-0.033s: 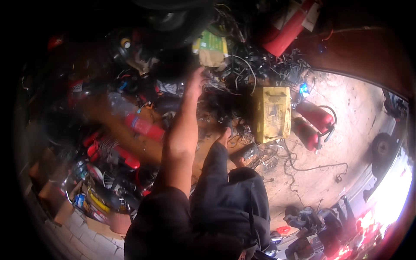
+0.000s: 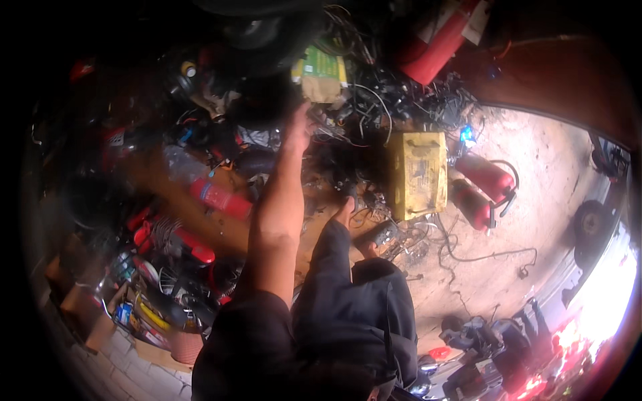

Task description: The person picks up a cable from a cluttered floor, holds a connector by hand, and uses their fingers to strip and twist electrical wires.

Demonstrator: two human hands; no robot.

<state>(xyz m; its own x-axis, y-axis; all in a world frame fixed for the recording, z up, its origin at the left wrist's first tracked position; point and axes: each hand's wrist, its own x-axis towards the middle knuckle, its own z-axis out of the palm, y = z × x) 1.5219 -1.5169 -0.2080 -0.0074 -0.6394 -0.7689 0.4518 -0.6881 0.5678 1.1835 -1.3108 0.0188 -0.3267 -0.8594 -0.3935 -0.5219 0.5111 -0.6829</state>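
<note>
Carrying, on pale, cracked floor [image 2: 555, 154] to the right, a yellow box [image 2: 419, 175] with a handle at each end. Supporting, just right of that box, two red fire extinguishers [image 2: 485, 177] side by side, near a small blue packet [image 2: 467, 136]. Bearing, farther down, a thin dark cable [image 2: 491, 256] in loose bends. Holding, on a brown surface [image 2: 207, 226] at left, board or floor being impossible to tell, a red cylinder [image 2: 224, 198] beside crumpled clear plastic [image 2: 184, 162].
</note>
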